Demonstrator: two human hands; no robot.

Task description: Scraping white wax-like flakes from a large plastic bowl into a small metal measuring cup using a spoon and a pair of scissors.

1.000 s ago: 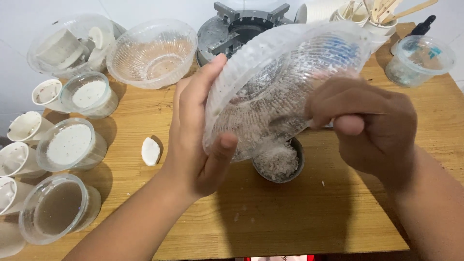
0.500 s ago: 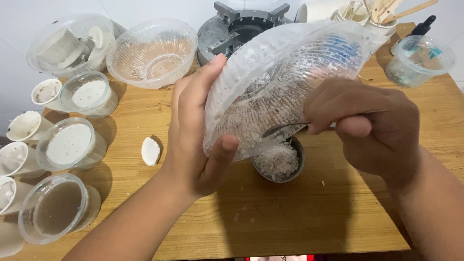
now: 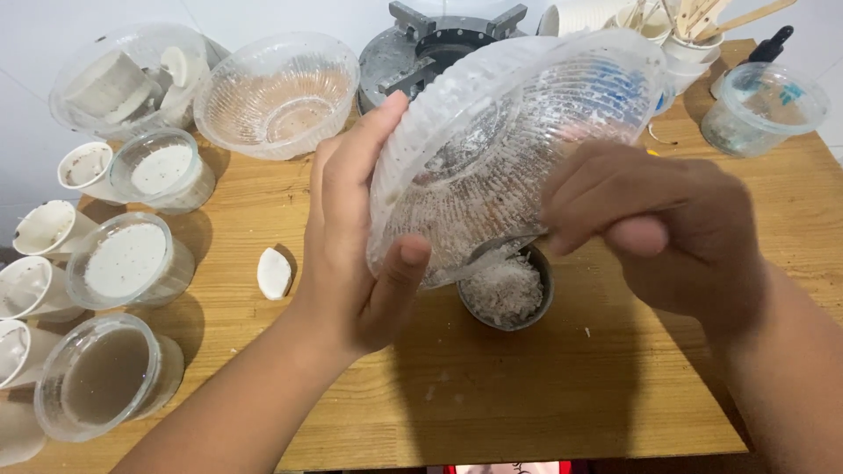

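My left hand (image 3: 356, 246) grips the rim of a clear ribbed plastic bowl (image 3: 509, 132), tilted steeply on its side with its mouth towards my right hand. My right hand (image 3: 654, 233) holds a metal spoon (image 3: 479, 257) whose tip lies at the bowl's lower rim, amid white grated flakes. Right below the rim stands a small dark round cup (image 3: 507, 290) on the wooden table (image 3: 527, 395), filled with the same white flakes.
Along the left edge stand several lidded clear tubs (image 3: 127, 261) and small white cups (image 3: 39, 230). An empty clear bowl (image 3: 277, 92) and a grey metal burner (image 3: 439, 44) sit at the back, a clear tub (image 3: 764, 110) at back right. A white shell-like piece (image 3: 274, 273) lies beside my left wrist.
My right hand has shifted slightly and the spoon now reaches the bowl's lower rim. More white flakes lie in the dark cup. The bowl stays tilted in my left hand.
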